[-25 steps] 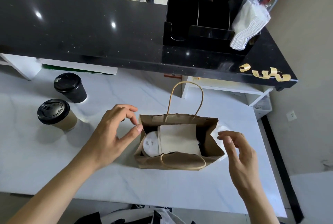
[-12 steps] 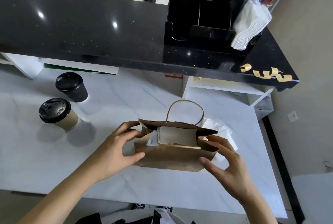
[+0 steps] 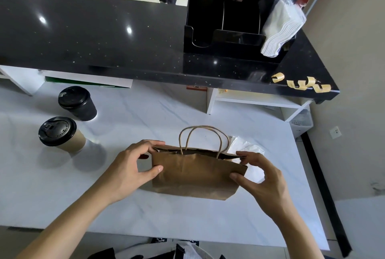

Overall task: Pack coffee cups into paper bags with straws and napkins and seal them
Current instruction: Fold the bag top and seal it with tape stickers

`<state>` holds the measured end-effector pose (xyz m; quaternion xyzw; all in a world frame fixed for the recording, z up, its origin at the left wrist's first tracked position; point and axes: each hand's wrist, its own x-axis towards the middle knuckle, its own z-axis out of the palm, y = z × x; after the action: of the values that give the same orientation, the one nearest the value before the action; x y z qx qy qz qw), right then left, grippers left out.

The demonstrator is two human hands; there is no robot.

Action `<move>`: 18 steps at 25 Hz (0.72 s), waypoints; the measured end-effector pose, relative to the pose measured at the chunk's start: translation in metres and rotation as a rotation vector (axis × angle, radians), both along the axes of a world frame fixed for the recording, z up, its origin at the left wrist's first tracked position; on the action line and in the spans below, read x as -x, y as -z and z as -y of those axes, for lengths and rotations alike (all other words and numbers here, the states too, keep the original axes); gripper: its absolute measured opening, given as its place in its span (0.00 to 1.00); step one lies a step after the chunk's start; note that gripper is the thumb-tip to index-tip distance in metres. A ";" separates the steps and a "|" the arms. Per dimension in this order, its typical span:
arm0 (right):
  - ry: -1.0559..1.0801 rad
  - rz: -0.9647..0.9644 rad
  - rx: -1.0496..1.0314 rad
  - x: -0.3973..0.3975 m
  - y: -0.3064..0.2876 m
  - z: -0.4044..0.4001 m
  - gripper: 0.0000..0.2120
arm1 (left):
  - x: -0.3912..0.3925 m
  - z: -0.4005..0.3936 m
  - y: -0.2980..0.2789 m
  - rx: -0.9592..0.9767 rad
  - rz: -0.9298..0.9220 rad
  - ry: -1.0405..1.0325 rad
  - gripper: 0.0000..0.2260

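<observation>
At the far left of the white counter (image 3: 125, 213), two lidded coffee cups are seen well apart from the hands: a black cup (image 3: 80, 104) and, nearer the person, a brown-sleeved cup (image 3: 62, 134). The left hand (image 3: 129, 167) is curled round the left end of the paper bag (image 3: 195, 173), fingers over the top edge and thumb pressed on the near face. The bag is stood between both hands, its long axis running left to right, its mouth nearly closed and its twisted handles (image 3: 203, 140) upright above it (the contents cannot be seen). The right hand (image 3: 264, 177) is pinched on the right end in the same way. Both hands are judged equally near, so the top edge can be folded down along that axis. Just behind the right hand, crumpled white wrapping (image 3: 248, 146) is lying. Tape strips (image 3: 302, 83) are stuck on the black ledge (image 3: 93, 40) beyond, to the right.
</observation>
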<state>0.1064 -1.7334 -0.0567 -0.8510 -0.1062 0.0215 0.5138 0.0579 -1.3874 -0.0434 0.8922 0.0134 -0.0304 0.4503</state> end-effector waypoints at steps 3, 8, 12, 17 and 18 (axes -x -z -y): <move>0.011 -0.010 -0.080 -0.003 0.004 0.002 0.27 | -0.002 0.001 0.000 0.051 0.002 -0.061 0.22; -0.079 0.015 -0.054 -0.010 0.006 0.005 0.18 | -0.011 0.003 -0.013 -0.106 0.033 0.068 0.31; -0.025 -0.030 -0.109 -0.011 0.010 0.000 0.12 | -0.022 0.019 -0.023 -0.255 0.125 0.149 0.20; 0.037 -0.070 -0.163 -0.012 0.014 -0.008 0.07 | -0.038 0.048 -0.034 -0.239 0.218 0.223 0.13; 0.032 -0.061 -0.167 -0.011 0.013 -0.011 0.07 | -0.040 0.054 -0.037 -0.238 0.242 0.232 0.11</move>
<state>0.1178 -1.7229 -0.0695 -0.8058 -0.0782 0.0303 0.5863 0.0983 -1.4412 -0.0067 0.9318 -0.1403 0.0270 0.3336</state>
